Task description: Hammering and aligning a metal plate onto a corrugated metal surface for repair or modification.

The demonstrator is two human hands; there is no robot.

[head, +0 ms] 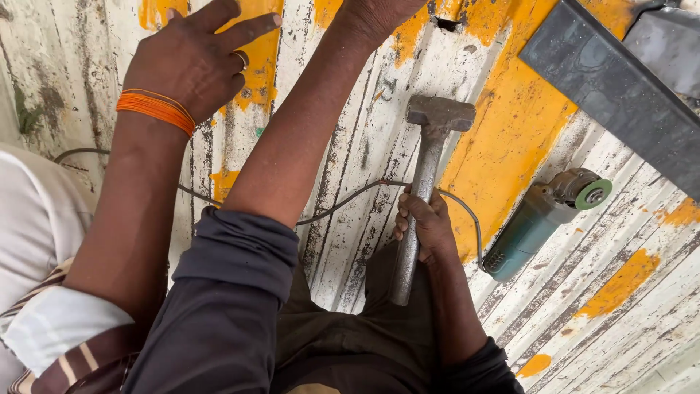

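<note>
The hammer (423,182) stands in my right hand (424,222), my grip wrapped tight round the middle of its metal handle, its head up against the ribbed white and yellow metal sheet (510,131). My left hand (375,14) reaches up past the top edge, so I cannot tell its grip. A co-worker's hand (193,62), with orange threads at the wrist, presses flat on the sheet. A teal angle grinder (543,219) lies just right of the hammer, its cable (343,201) trailing behind it.
</note>
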